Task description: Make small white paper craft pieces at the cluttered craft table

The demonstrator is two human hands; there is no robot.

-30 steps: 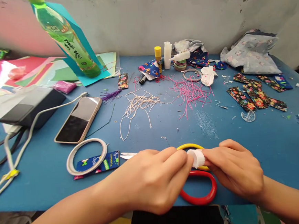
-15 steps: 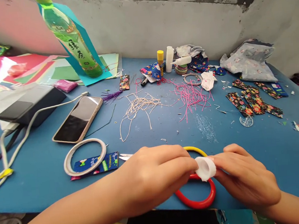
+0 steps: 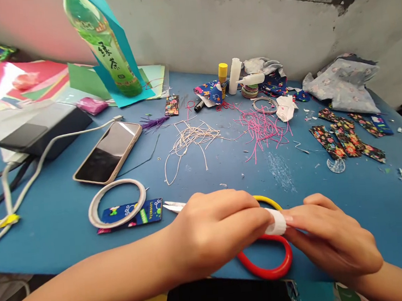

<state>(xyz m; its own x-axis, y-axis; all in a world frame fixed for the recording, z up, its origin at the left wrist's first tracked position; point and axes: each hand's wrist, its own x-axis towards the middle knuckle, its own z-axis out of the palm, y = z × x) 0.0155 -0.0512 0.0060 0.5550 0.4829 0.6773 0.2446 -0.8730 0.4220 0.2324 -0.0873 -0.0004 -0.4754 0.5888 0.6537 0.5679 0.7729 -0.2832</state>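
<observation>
Blue table [image 3: 53,217]: white roll [image 3: 275,222], "绿茶" bottle [image 3: 104,47]

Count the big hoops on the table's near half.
3. A white hoop lies left of the left hand, on a blue card; a yellow hoop shows behind it and the right hand; a red hoop lies beneath both. The hands, pinching a white strip, may hide more.

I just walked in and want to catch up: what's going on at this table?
A person pinches a small white piece between the left hand and right hand, just above scissors with red and yellow handles lying on the blue table. Pink threads, cream threads, a phone and a tape ring lie beyond, untouched.
</observation>
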